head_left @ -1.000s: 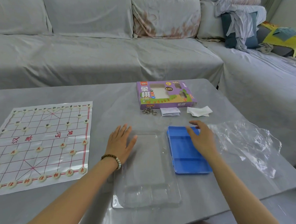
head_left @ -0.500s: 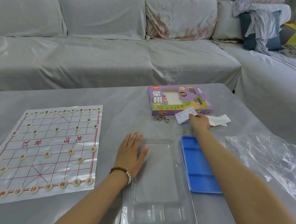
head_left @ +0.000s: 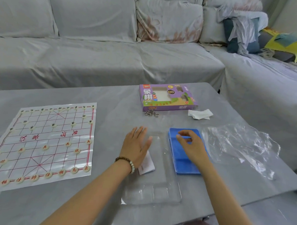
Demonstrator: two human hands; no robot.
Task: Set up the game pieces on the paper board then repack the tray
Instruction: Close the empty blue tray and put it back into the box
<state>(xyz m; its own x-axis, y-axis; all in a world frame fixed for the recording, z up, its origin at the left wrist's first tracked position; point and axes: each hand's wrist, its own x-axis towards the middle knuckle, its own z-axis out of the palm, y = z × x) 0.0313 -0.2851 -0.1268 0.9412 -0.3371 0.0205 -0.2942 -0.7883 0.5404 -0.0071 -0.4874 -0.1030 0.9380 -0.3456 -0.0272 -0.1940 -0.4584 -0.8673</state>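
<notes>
One paper board (head_left: 47, 137), one blue tray (head_left: 181, 165), one clear tray (head_left: 158, 193).

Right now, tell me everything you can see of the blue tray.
The blue tray is rectangular opaque plastic with raised dividers; visible compartments are empty. It lies flat on the grey table between the clear plastic tray and the crumpled plastic bag. The right hand curls over its far half; grip unclear.

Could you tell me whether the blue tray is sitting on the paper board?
No, the blue tray lies on the table beside the clear plastic tray, well apart from the paper board on the left.
</notes>
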